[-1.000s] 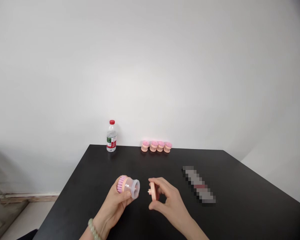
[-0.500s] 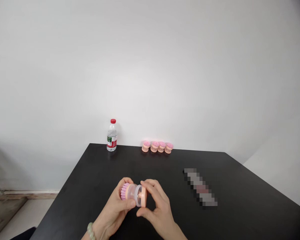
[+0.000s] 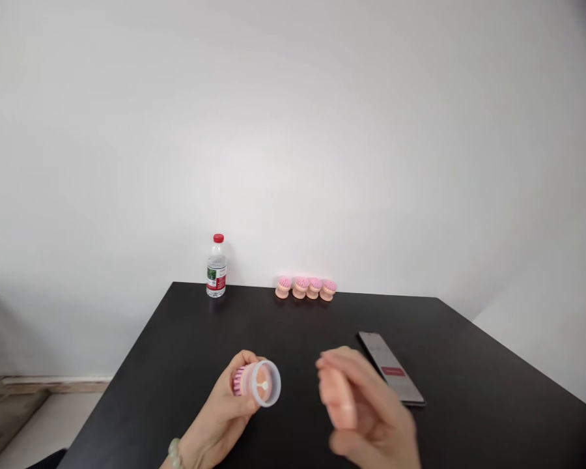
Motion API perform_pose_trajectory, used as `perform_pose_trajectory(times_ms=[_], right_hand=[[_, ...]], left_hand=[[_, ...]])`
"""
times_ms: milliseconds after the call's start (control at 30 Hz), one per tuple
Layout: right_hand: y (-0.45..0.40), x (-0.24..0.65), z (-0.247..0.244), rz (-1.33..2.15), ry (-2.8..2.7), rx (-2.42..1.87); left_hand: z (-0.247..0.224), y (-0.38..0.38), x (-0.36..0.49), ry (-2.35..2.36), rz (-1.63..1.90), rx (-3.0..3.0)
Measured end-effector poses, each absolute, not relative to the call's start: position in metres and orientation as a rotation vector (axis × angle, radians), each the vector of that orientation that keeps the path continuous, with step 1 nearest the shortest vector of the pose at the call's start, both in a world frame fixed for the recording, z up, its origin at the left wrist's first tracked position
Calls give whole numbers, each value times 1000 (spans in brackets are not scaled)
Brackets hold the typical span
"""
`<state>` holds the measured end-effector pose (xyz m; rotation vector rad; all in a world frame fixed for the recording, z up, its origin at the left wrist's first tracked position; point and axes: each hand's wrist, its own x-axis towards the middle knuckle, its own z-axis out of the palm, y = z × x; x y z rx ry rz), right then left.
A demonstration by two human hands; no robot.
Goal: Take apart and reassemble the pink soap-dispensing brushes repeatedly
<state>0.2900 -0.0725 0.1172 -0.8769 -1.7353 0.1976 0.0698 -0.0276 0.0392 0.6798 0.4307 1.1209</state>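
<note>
The white wall (image 3: pixel 293 143) rises behind a black surface (image 3: pixel 283 332). I observe one person at the near side, with two bare hands. The right hand (image 3: pixel 381 417), blurred, pinches a pink disc (image 3: pixel 340 400) between fingers and thumb, over the surface. The left hand (image 3: pixel 228 400) curls around a brush body (image 3: pixel 250 379), its thumb along the near side.

To the right, a phone (image 3: pixel 390 366) lies screen up, slanting from far left to near right. Its display carries a pale page and a red block; the writing is too faint to read. A bottle (image 3: pixel 216 273) with a red cap stands upright near the wall; its label shows a green picture and a red band, the lettering too small to make out.

The brush body is above the near part of the surface. Its long axis runs roughly level, left to right: pink bristles (image 3: pixel 237 382) point left, while the clear round mouth faces right and partly toward the wearer. A white knob (image 3: pixel 264 385) shows inside. The pink disc is apart from the mouth, tilted on edge. Four pink brushes (image 3: pixel 300 288) stand in a row by the wall, bristles up. A pale green bead bracelet (image 3: pixel 174 452) circles the left wrist.
</note>
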Motion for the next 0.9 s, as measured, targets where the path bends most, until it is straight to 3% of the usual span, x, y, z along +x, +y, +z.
perform_pose_trajectory(times_ms=[200,900], right_hand=[[-41,240,107,155,-2018,-729],[-22,236,115,372,-2237,-715]], left_hand=[[44,-26,67,391,1172,780],[47,-23,59,464,1234,803]])
